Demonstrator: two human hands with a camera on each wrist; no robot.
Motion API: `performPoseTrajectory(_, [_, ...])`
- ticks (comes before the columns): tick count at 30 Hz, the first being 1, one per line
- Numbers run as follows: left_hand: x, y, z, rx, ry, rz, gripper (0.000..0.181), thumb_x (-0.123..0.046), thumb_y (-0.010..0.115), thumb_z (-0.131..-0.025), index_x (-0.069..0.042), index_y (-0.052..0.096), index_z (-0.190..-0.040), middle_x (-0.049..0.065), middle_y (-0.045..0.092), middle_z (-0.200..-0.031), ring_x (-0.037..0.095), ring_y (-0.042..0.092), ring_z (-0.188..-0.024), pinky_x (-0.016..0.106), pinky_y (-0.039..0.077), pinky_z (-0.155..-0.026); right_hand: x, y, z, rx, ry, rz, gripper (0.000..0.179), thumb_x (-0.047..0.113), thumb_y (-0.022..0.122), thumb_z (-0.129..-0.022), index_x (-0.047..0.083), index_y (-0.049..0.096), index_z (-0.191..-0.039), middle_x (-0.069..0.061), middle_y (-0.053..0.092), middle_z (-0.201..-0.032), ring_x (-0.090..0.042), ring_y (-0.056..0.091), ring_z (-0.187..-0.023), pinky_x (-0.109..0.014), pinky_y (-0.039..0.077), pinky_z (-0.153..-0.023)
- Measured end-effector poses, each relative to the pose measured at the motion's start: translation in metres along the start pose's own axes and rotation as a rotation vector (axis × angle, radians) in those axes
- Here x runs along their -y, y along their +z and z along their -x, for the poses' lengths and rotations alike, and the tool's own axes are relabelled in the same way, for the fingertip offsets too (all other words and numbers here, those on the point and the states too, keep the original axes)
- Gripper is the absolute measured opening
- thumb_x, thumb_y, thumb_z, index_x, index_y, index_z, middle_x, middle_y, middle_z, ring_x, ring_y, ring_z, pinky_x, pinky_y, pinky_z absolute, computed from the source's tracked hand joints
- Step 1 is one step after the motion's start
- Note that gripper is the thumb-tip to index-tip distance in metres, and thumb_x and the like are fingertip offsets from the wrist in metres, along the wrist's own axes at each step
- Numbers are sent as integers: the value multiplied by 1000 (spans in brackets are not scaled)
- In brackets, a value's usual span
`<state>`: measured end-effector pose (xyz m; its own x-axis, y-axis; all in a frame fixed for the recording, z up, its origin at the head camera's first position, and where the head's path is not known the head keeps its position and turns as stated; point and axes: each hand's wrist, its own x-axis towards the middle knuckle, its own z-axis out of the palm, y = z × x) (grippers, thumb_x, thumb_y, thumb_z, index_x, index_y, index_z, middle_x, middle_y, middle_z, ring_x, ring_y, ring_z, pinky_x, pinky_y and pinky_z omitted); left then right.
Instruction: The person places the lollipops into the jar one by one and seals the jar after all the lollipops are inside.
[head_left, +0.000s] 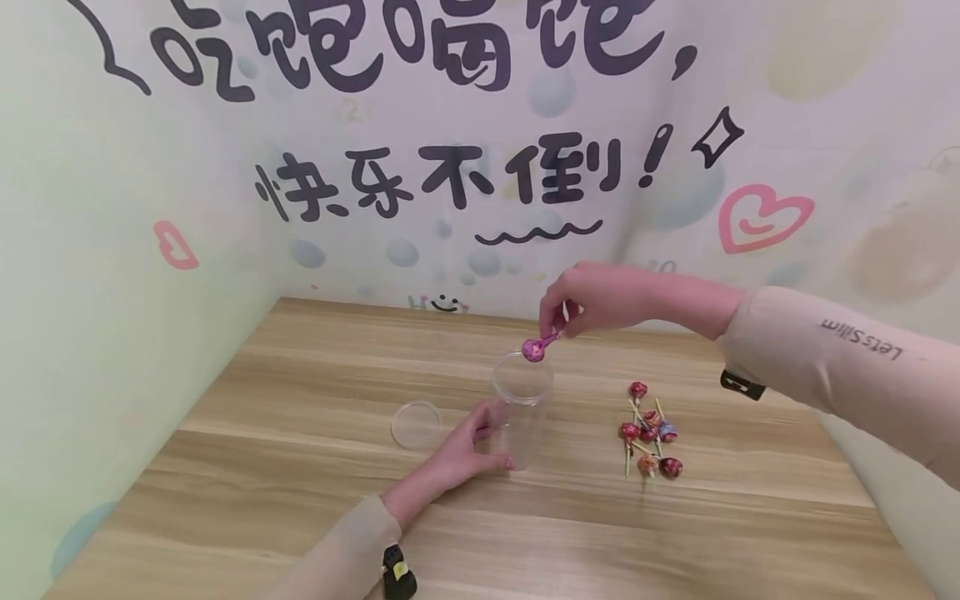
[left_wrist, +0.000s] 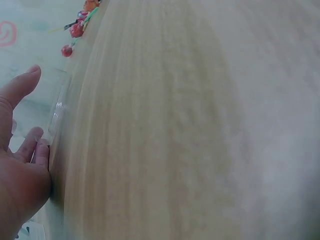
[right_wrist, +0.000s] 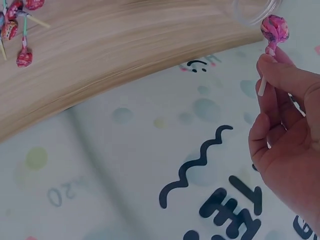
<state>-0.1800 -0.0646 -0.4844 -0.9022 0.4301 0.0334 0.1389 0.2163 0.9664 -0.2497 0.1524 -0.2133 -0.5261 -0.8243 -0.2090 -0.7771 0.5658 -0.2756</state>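
A tall clear plastic cup [head_left: 522,417] stands upright on the table. My left hand [head_left: 472,450] holds it low down, thumb on the near side and fingers at the far side. The left wrist view shows this hand [left_wrist: 22,165] with the thumb apart from the fingers and the see-through wall between them. Above, my right hand [head_left: 588,296] pinches a lollipop [head_left: 533,350] in a pink-purple wrapper. Its stick points back into the fingers, and its head overlaps the cup's far rim in the head view. In the right wrist view, thumb and forefinger grip the stick just below the candy [right_wrist: 275,28].
Several wrapped lollipops [head_left: 649,431] lie in a loose group right of the cup. A round clear lid [head_left: 417,424] lies flat to the left. Behind the wooden table [head_left: 337,358] rises a wall [head_left: 420,250] with printed lettering.
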Motion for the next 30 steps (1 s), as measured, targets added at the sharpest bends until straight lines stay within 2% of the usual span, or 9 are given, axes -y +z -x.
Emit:
performPoseTrajectory(6, [3,0,0,-5,3,-7,76,-9,81,-79,-7,40,-143,20,51,-145,35,48,-136,52,36,-117,8,8,-13,63,-26,-27,21,-3,67,-85,14,75,-95,-2,70,-86,-10,57,-79,-25,51,-75])
performPoseTrajectory(14, [3,1,0,-13,-3,-19,76,-11,82,-79,-6,40,-142,20,52,-145,36,50,-134,52,36,-116,13,20,-23,101,-50,-65,22,-5,67,-83,12,76,-94,0,72,-86,-8,58,-77,-24,52,-73])
performPoseTrajectory(23, [2,1,1,-28,-48,-54,84,-16,83,-77,-8,36,-147,16,50,-147,36,48,-136,51,36,-117,20,35,-33,145,-93,-23,24,-6,65,-83,13,77,-93,2,70,-84,-5,55,-76,-21,50,-71])
performPoseTrajectory(30, [3,2,1,-38,-72,-68,92,-19,83,-77,-11,31,-152,17,45,-152,36,47,-137,51,35,-117,17,42,-37,139,-118,-15,24,-7,65,-81,12,77,-90,1,71,-82,-4,56,-74,-19,50,-69])
